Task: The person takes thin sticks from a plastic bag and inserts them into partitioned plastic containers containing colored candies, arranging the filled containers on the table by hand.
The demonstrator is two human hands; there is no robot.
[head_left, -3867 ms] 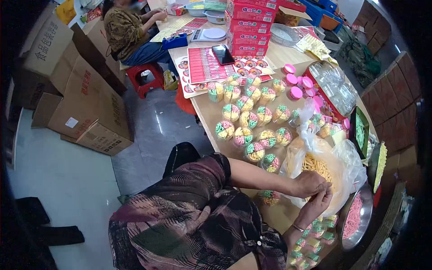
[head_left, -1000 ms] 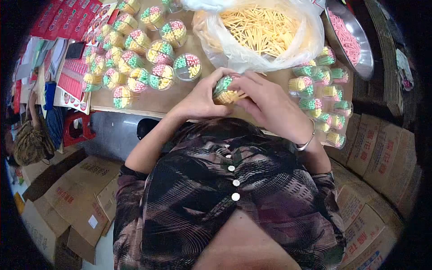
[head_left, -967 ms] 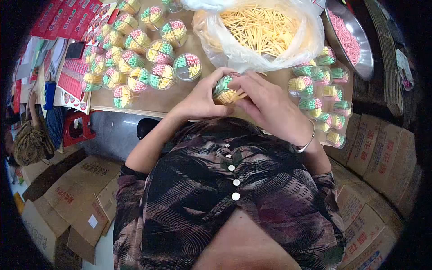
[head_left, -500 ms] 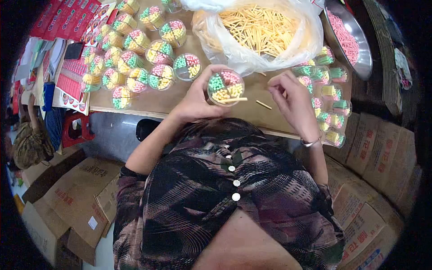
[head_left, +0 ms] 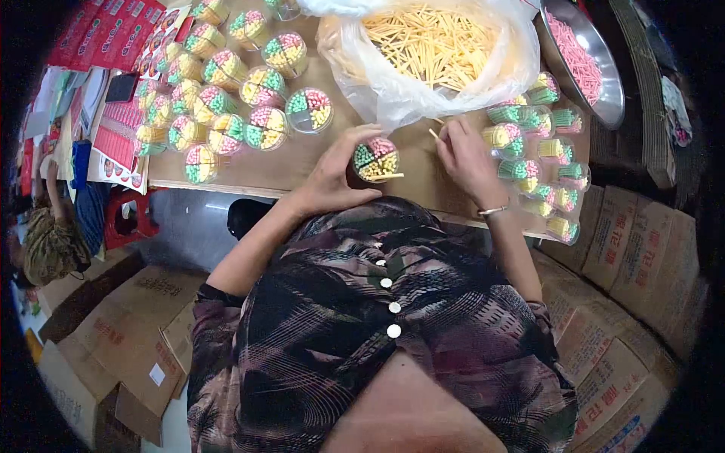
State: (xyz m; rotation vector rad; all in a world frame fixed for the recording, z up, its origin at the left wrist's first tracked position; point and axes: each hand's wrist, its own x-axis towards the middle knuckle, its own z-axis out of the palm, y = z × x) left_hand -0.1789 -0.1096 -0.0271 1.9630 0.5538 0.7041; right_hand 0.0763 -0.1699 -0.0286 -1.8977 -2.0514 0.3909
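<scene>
So the cup (head_left: 376,160) near the surface's (head_left: 264,167) front edge looks basically full, one stray stick (head_left: 390,177) across its rim; the left hand's (head_left: 338,170) fingers curl round it (can't tell if gripping), while the right hand's (head_left: 464,155) pinch another stick (head_left: 433,133). Around it: one yellow bag (head_left: 355,60), one pink bowl (head_left: 615,106), roughly a dozen cups right (head_left: 556,149), about eighteen left (head_left: 263,85), one (head_left: 309,111) with a section left unfilled.

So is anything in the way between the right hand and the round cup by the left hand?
Nothing visible: between the right hand and the round cup there is bare tabletop. A yellow stick juts over the cup's near edge, but it leaves that gap open.
</scene>
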